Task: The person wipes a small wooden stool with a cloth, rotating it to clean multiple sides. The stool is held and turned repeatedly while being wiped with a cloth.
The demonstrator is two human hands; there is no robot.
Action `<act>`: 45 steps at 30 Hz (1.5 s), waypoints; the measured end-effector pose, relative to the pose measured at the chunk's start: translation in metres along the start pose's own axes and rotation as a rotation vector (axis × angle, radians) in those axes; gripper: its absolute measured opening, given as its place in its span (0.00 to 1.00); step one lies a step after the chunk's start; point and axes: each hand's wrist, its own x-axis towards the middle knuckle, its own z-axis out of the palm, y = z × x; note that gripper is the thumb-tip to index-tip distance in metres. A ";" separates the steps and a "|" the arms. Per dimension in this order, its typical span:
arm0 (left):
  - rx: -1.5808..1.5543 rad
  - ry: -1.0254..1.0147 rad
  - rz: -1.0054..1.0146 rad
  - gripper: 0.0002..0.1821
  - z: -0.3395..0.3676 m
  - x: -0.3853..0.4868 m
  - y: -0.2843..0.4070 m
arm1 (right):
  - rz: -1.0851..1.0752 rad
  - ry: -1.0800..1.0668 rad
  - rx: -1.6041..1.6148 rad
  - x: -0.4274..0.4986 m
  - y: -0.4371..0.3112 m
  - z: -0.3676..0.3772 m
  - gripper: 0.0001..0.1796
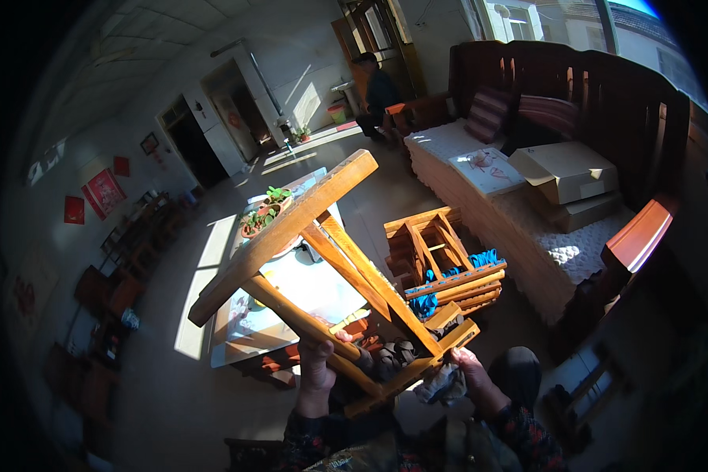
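A wooden folding-stool frame is tilted up in front of me, its long thick bar pointing away over a low table. My left hand is closed around one of its legs, on the left side. At the near right corner of the frame, my right hand pinches a crumpled grey cloth against the wooden end rail. Dark woven straps show between the frame's lower parts; whether they are fixed to it I cannot tell.
Stacked wooden folding stools with blue webbing stand to the right. Behind the frame is a table with potted plants. A wooden sofa on the right bears cardboard boxes. A person sits at the far end.
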 end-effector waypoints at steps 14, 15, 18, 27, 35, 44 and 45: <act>-0.078 -0.010 -0.030 0.28 0.006 -0.009 0.002 | 0.030 0.073 0.003 0.001 -0.001 0.003 0.15; -0.091 -0.005 -0.042 0.28 0.006 -0.010 0.001 | 0.008 0.037 0.020 0.001 0.000 0.002 0.16; -0.111 -0.014 -0.049 0.29 0.004 -0.010 -0.002 | -0.006 0.047 0.001 0.004 0.003 -0.002 0.12; -0.146 -0.052 -0.104 0.28 0.002 -0.009 -0.002 | -0.017 0.100 -0.002 0.005 0.008 -0.001 0.08; -0.180 -0.091 -0.157 0.28 -0.001 -0.011 0.002 | -0.062 0.046 -0.011 0.006 0.011 -0.003 0.10; -0.119 -0.074 -0.149 0.27 0.004 -0.012 0.006 | -0.077 0.060 -0.046 0.003 0.007 0.002 0.10; -0.111 -0.069 -0.147 0.27 0.005 -0.012 0.006 | -0.088 0.042 -0.026 0.003 0.007 0.003 0.10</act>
